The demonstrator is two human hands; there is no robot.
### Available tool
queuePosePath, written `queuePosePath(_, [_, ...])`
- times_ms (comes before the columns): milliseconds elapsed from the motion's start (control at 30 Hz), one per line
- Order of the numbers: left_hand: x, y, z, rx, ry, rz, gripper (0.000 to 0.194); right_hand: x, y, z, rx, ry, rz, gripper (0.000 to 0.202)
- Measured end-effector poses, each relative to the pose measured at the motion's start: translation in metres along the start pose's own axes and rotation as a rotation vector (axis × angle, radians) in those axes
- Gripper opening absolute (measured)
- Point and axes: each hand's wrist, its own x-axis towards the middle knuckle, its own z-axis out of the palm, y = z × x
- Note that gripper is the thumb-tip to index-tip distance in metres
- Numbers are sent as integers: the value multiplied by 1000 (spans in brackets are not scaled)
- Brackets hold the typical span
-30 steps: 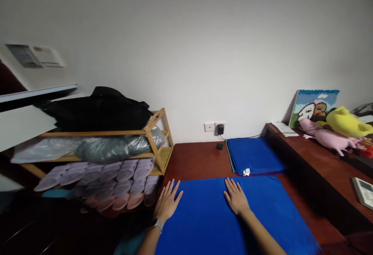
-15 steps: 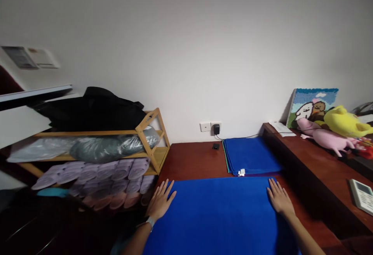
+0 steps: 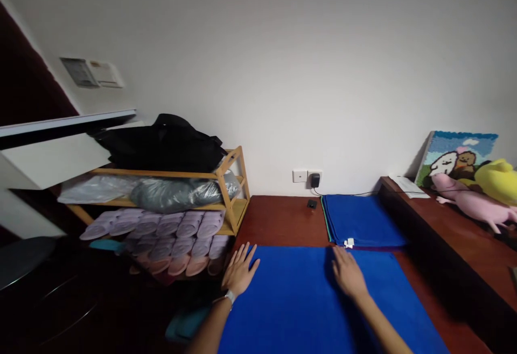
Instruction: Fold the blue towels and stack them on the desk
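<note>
A large blue cloth lies spread flat over the reddish-brown table. My left hand rests at the cloth's far left corner, fingers stretched out and apart. On the far edge, right of the middle, my right hand lies palm down on the cloth, its fingers extended and fairly close together. Just beyond that hand is a folded stack of blue cloths with a white tag and a green edge on its left side. Neither hand grips anything.
At left, a wooden rack holds lilac slippers, plastic-wrapped items and a black bag. A black plug sits in the wall socket; its cord runs right. Plush toys and a dog picture stand on the raised right ledge.
My right hand has moved left along the cloth's far edge, away from its right corner. My left hand stays at the left corner. The view has turned slightly left.
</note>
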Motion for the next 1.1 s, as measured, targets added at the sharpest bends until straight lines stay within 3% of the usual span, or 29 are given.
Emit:
queuePosePath(67, [0, 0, 0, 2, 3, 1, 64, 1, -43, 30, -20, -142, -140, 61])
queuePosePath(133, [0, -1, 1, 13, 3, 5, 63, 1, -68, 47, -73, -274, -202, 65])
queuePosePath(233, [1, -3, 4, 42, 6, 5, 63, -2, -55, 44, -170, -335, -165, 68])
queuePosePath(300, [2, -5, 6, 58, 9, 7, 63, -8, -14, 27, -237, -309, -98, 69])
queuePosePath(500, [4, -8, 11, 64, 28, 10, 62, -30, 165, -46, -477, -206, 334, 74])
queuePosePath(567, [5, -8, 10, 71, 15, 1, 62, -34, 201, -59, -499, -207, 393, 75])
queuePosePath(633, [5, -8, 9, 79, 1, -9, 62, -36, 215, -62, -508, -204, 399, 76])
queuePosePath(767, [5, -6, 5, 82, -15, -11, 62, -34, 209, -60, -531, -212, 421, 76])
queuePosePath(933, [3, -5, 2, 83, -20, -12, 62, -19, 182, -74, -607, -262, 471, 69])
queuePosePath(1033, [2, -5, 3, 73, -11, -12, 63, -8, 142, -71, -697, -158, 441, 63])
queuePosePath(1100, [2, -5, 4, 65, -5, -12, 63, -4, 96, -54, -689, -49, 295, 61])
